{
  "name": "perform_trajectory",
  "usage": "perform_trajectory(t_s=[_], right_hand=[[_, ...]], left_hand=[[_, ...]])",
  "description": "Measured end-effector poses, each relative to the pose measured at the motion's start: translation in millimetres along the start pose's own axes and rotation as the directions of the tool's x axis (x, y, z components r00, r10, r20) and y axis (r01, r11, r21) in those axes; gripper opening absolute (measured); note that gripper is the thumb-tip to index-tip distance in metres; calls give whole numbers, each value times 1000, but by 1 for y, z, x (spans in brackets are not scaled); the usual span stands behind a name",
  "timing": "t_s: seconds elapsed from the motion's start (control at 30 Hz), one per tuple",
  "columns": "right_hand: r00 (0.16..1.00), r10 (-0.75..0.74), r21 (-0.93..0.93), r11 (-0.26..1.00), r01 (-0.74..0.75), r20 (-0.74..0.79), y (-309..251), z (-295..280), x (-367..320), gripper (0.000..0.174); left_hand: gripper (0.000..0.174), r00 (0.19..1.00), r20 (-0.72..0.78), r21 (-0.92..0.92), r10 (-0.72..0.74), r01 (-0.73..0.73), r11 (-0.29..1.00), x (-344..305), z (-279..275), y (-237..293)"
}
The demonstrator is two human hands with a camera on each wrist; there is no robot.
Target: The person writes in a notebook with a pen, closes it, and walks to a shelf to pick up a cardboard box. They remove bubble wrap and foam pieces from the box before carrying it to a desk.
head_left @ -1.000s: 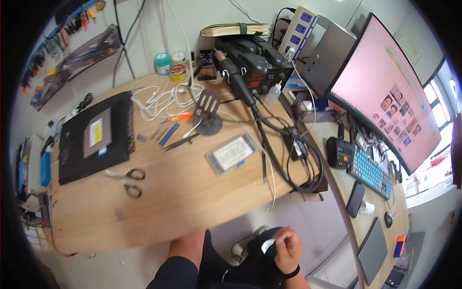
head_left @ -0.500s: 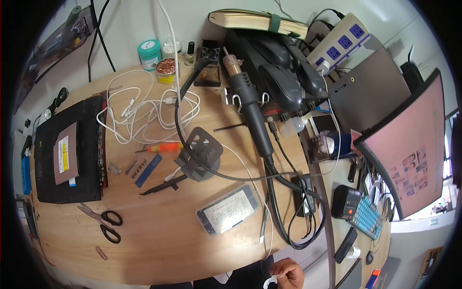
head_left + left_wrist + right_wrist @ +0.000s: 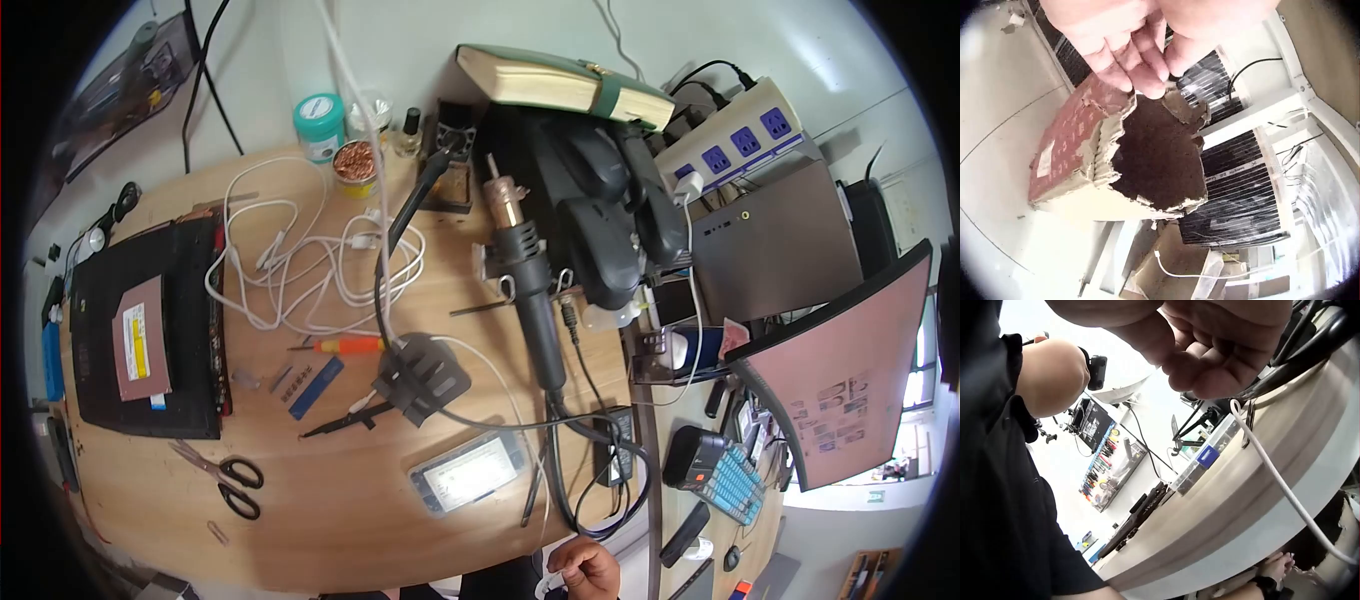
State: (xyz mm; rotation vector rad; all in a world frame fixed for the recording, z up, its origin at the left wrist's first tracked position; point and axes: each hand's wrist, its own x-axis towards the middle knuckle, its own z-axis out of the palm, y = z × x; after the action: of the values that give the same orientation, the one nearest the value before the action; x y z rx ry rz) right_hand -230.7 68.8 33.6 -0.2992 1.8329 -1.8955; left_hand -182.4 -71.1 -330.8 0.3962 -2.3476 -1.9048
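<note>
In the head view my right hand [image 3: 585, 568] is low, beyond the table's front edge, pinching a small white piece [image 3: 546, 584]. The right wrist view shows that hand's fingers [image 3: 1200, 369] curled against the thumb; the piece cannot be made out there. My left hand [image 3: 1135, 44] hangs loosely bent over the torn opening of a red and tan cardboard box [image 3: 1072, 134], nothing visible in its fingers. Whether the fingertips touch the torn rim, I cannot tell. The right wrist view also catches this hand [image 3: 1276, 567] low beside the table.
On the wooden table [image 3: 330, 530] lie scissors [image 3: 230, 482], a black laptop-like case [image 3: 95, 330], white cables, a clear parts box [image 3: 468, 474] and an orange screwdriver [image 3: 350, 345]. A hot-air tool [image 3: 530, 290] and thick black cables stand toward the right. A white cable [image 3: 1285, 484] hangs off the edge.
The head view has shifted, bringing the table nearer than a second ago. My left arm, earlier seen reaching below the table edge, has left the head view. My right hand still pinches the white piece.
</note>
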Motion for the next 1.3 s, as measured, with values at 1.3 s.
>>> perform_trajectory(t_s=[1.3], right_hand=[[993,47,164,986,-29,-106,-170,-97,-66,2]], left_hand=[[53,824,-298,-587,-482,240,773,361,-296,450]])
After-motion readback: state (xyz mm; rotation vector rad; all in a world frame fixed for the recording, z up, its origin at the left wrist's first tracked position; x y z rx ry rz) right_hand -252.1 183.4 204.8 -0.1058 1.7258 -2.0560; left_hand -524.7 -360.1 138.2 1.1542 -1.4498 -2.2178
